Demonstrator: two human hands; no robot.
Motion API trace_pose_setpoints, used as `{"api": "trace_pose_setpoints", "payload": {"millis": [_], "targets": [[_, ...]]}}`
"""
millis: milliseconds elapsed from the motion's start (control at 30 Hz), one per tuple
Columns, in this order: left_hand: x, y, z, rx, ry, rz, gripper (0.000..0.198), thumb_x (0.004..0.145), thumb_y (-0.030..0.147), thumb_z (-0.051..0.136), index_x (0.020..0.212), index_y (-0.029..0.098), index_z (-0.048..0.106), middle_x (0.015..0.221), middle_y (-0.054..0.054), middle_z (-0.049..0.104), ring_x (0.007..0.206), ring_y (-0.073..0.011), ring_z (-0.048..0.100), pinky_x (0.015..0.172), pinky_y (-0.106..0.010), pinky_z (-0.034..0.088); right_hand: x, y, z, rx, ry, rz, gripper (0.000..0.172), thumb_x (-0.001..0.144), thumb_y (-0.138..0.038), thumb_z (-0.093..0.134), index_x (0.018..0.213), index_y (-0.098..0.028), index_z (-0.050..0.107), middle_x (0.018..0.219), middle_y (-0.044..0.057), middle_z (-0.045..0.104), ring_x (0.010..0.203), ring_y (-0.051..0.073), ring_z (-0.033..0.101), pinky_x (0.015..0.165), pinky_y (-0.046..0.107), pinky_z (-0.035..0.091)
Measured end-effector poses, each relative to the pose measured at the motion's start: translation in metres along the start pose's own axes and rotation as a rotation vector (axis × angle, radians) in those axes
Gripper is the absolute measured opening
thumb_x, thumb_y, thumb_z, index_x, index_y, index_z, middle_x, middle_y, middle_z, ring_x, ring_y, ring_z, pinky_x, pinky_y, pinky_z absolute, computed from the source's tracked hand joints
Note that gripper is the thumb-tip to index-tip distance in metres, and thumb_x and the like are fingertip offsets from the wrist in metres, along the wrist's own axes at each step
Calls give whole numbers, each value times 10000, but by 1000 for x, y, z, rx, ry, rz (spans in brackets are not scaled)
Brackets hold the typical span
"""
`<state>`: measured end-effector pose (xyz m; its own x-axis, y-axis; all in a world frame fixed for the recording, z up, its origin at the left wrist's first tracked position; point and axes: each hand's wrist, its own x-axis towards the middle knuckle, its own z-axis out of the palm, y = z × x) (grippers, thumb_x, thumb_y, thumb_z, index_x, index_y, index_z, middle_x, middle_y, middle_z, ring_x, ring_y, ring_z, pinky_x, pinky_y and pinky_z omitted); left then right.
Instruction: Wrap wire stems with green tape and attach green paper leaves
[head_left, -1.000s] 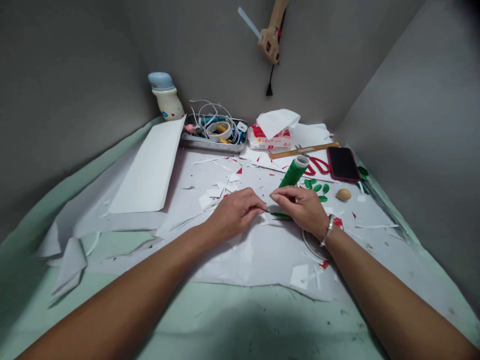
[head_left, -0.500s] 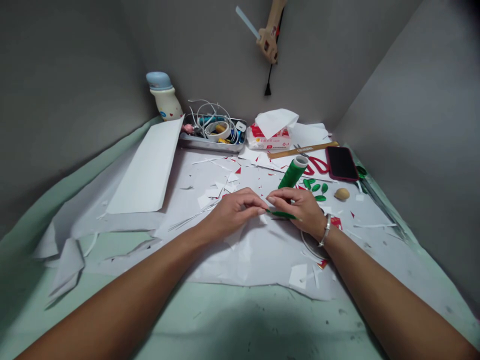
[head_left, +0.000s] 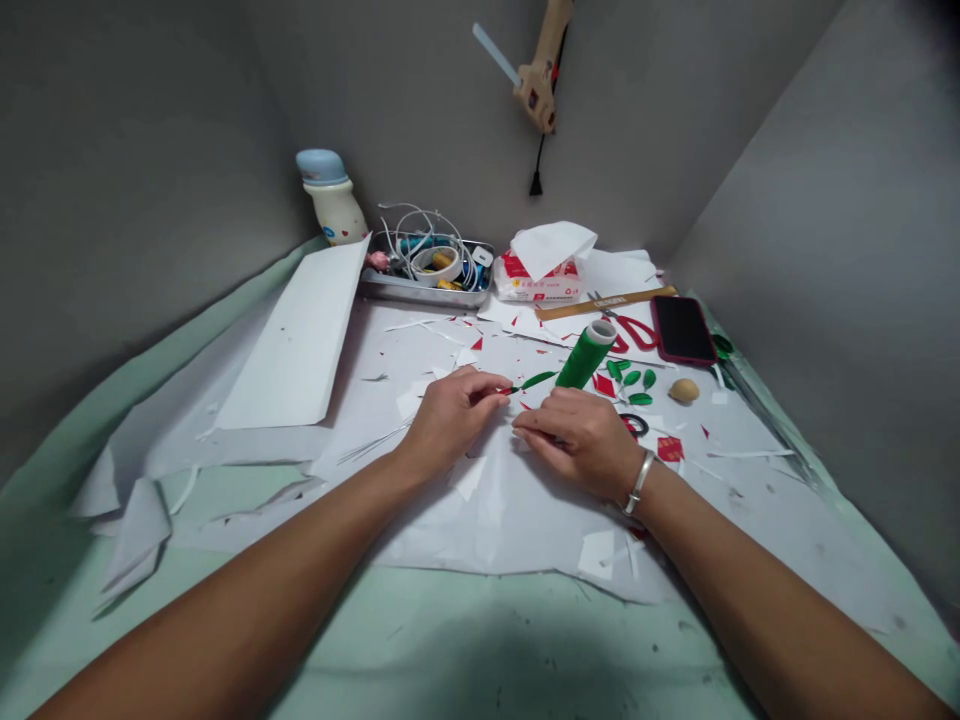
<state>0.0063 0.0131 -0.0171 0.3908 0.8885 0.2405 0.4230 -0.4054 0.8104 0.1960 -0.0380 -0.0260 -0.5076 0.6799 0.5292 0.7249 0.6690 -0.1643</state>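
Green leaf (head_left: 538, 380): slim and pointed, narrowed to a dark stem; held over the white paper (head_left: 480, 530), near the green spool (head_left: 586, 355).
Long axis: slanted rightward and slightly away, tip aimed at the spool.
Left hand (head_left: 459, 415): clamped on the stem, whose end is hidden by fingers.
Right hand (head_left: 581, 440): fingertips held together; whether thread is pinched cannot be told.
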Motion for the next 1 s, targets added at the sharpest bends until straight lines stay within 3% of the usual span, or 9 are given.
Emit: {"api": "trace_pose_setpoints", "payload": {"millis": [267,500,667,800,900,1000], "targets": [[0,1,1,-26,1,-48,211,804,236,657,993,187,739,865,-34,709,822,-172,632,836,-345,479,0,-4,-1,5,-12,-9,179,890,-198,535,827,-171,701,665,31,640,636,154,482,628,289,370],[0,-3,-1,136,-64,58,152,830,189,587,869,196,733,878,-34,687,835,-176,619,800,-331,464,0,-1,-3,-10,33,-23,174,901,-218,546,859,-176,709,684,36,649,645,159,497,636,302,376],[-3,-2,1,230,-279,167,157,832,168,578,874,206,725,855,-31,661,835,-181,611,774,-313,454,2,9,-6,206,138,152,148,897,-212,582,851,-180,719,661,15,656,624,138,528,632,274,415],[-5,5,-1,6,-391,193,133,841,187,578,854,214,708,875,-12,664,850,-159,612,815,-290,455,0,20,-6,383,181,353,136,887,-243,609,826,-194,719,765,18,707,700,140,611,674,260,455],[-3,6,-4,-210,-310,77,116,847,269,596,872,200,686,883,-12,672,808,-148,609,788,-285,463,-2,22,-4,373,125,357,137,884,-239,603,841,-203,728,784,19,715,723,149,627,684,263,462],[0,2,-5,-275,-131,-35,158,835,317,609,900,184,664,859,-20,672,758,-150,597,718,-282,461,-1,16,-1,281,23,221,150,882,-197,580,861,-204,729,752,19,703,705,148,598,683,267,451]]}}
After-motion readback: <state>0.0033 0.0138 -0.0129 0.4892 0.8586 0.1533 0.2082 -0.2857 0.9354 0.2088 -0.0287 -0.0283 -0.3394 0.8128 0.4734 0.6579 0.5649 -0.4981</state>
